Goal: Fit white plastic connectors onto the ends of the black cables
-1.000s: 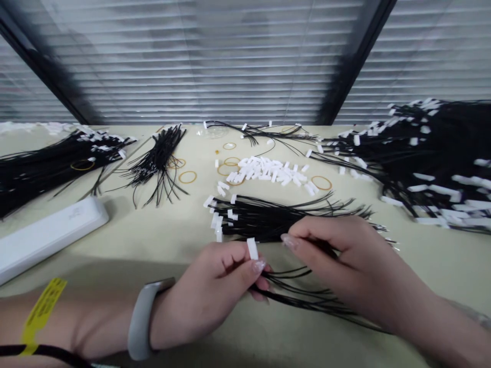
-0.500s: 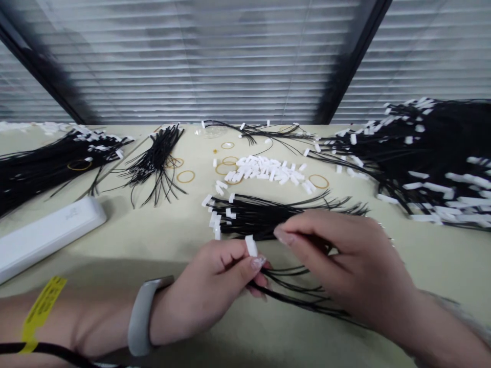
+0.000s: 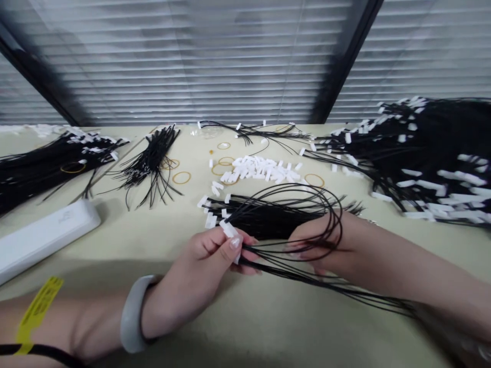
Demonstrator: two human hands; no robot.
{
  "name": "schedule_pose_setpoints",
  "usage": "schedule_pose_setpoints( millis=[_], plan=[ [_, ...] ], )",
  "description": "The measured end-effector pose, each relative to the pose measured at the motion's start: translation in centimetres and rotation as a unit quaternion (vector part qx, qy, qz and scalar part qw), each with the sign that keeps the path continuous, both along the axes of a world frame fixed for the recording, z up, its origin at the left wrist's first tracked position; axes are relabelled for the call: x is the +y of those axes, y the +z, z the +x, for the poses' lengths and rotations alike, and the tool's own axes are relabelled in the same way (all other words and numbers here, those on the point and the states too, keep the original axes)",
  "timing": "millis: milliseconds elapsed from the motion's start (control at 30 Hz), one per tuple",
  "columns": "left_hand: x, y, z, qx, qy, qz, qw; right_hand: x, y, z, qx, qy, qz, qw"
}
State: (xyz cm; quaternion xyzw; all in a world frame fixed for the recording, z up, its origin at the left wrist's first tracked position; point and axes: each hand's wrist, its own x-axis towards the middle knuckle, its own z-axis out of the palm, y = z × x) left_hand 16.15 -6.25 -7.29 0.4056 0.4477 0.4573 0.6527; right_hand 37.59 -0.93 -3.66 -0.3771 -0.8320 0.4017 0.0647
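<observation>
My left hand (image 3: 207, 271) is closed, thumb over fingers, on a bunch of thin black wires (image 3: 280, 268) near their white connectors (image 3: 229, 229). Some of these wires trail to the lower right under my right wrist. Others rise in wide loops (image 3: 333, 204) that curve in front of my right hand. My right hand (image 3: 326, 237) has its fingers curled around the black wires, and its fingertips are partly hidden by the loops. Behind both hands lies a thick bundle of black wires (image 3: 264, 220) with white connectors at its left end.
Loose white connectors (image 3: 261, 168) lie in a pile with rubber bands (image 3: 181, 177) around. Large heaps of black wires stand at the right (image 3: 433, 138) and left (image 3: 34, 163), plus a smaller bundle (image 3: 153, 156). A white oblong box (image 3: 49, 235) sits at left, blinds (image 3: 192, 61) behind.
Loops of black wire now rise in front of my right hand, which has turned and curled around the wires. My left hand has shifted slightly left, with more of the white connector showing.
</observation>
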Motion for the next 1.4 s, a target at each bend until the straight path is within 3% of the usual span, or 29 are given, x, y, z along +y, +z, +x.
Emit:
schedule_pose_setpoints(
  millis=[100,200,300,400,567,633,733,800,867,900,933,1033,1100,1167,1300,1400],
  plan=[
    [0.1,0.2,0.1,0.018,0.012,0.007,1.000,-0.5,0.1,-1.0,0.034,-0.008,-0.078,0.996],
    [0.1,0.2,0.2,0.039,0.005,0.012,0.999,-0.8,0.1,-1.7,0.069,0.017,-0.049,0.996],
    [0.1,0.1,0.3,0.044,0.004,0.015,0.999,-1.0,0.0,-2.0,0.050,0.048,0.028,0.997],
    [0.0,0.0,0.3,0.035,0.006,0.010,0.999,-0.7,-0.1,-1.6,-0.014,0.033,0.140,0.989],
    [0.2,-0.3,0.2,0.013,0.033,-0.012,0.999,0.4,0.1,-0.1,-0.106,-0.145,0.375,0.909],
    [0.4,-0.5,0.1,-0.011,0.049,-0.026,0.998,0.5,0.5,-0.1,-0.030,-0.244,0.388,0.888],
    [0.5,-0.5,0.1,-0.052,0.062,-0.043,0.996,0.0,1.2,-0.6,0.207,-0.374,0.291,0.856],
    [0.5,-0.5,0.1,-0.067,0.062,-0.047,0.995,-0.4,1.5,-0.9,0.383,-0.405,0.225,0.799],
    [0.4,-0.4,0.2,-0.071,0.067,-0.047,0.994,-0.6,1.7,-0.8,0.501,-0.380,0.201,0.751],
    [0.4,-0.4,0.2,-0.072,0.070,-0.048,0.994,-0.6,1.8,-0.6,0.523,-0.355,0.193,0.750],
    [0.4,-0.3,0.2,-0.074,0.073,-0.050,0.993,-0.7,1.8,-0.4,0.511,-0.324,0.182,0.775],
    [0.5,-0.3,0.3,-0.083,0.071,-0.056,0.992,-1.1,1.8,0.1,0.347,-0.206,0.140,0.904],
    [0.5,-0.3,0.3,-0.079,0.064,-0.053,0.993,-1.5,1.8,-0.2,0.222,-0.128,0.130,0.958],
    [0.5,-0.5,0.3,-0.065,0.049,-0.043,0.996,-1.9,1.8,-0.8,0.158,-0.104,0.166,0.968],
    [0.4,-0.3,0.3,-0.025,0.020,-0.025,0.999,-2.1,1.2,-2.1,0.125,-0.114,0.286,0.943],
    [0.2,0.5,0.5,0.001,-0.015,-0.024,1.000,-1.9,0.6,-2.5,0.122,-0.109,0.322,0.932]
  ],
)
